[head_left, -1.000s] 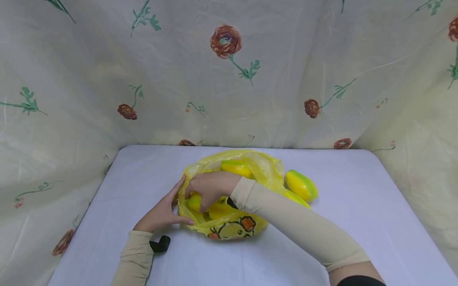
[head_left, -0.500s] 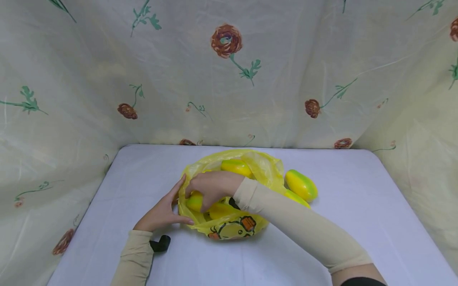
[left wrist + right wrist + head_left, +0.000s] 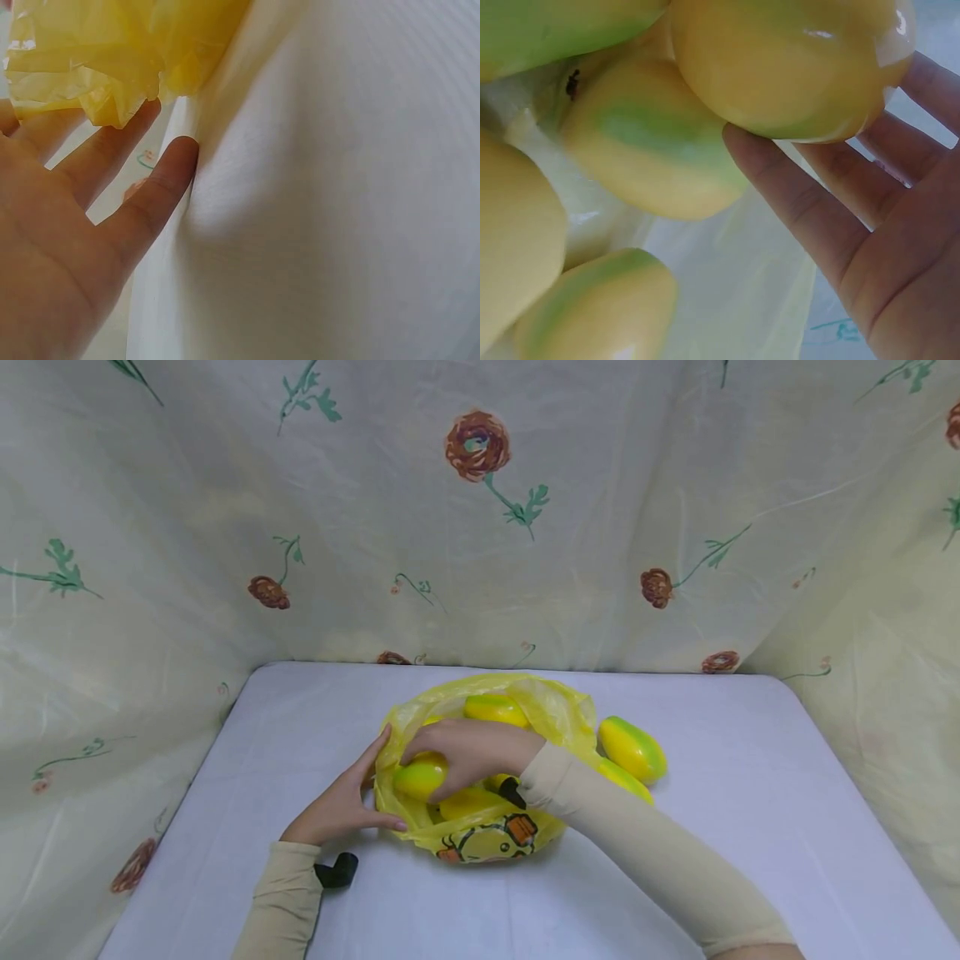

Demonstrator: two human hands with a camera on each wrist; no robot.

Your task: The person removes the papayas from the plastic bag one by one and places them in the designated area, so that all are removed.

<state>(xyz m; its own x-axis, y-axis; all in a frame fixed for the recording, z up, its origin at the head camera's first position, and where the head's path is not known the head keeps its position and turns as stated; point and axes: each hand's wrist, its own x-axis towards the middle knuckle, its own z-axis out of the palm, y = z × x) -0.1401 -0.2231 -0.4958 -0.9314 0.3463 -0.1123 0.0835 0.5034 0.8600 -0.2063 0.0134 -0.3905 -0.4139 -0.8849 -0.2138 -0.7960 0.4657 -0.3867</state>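
Yellow-green fruit (image 3: 417, 780) inside yellow bag (image 3: 487, 842), near bag's left wall. Right hand (image 3: 477, 752): fingers curled round fruit. Left hand (image 3: 339, 803): fingers spread, touching bag's left wall outside. Fruit probably stiff, light, slippery; best held round widest part.

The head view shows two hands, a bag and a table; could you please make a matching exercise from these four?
1. left hand
2. right hand
3. bag
4. table

A. pale, beneath the bag
B. touching the bag's outer side
C. yellow, with a cartoon face
D. holding a fruit inside the bag

Pairs: 1-B, 2-D, 3-C, 4-A
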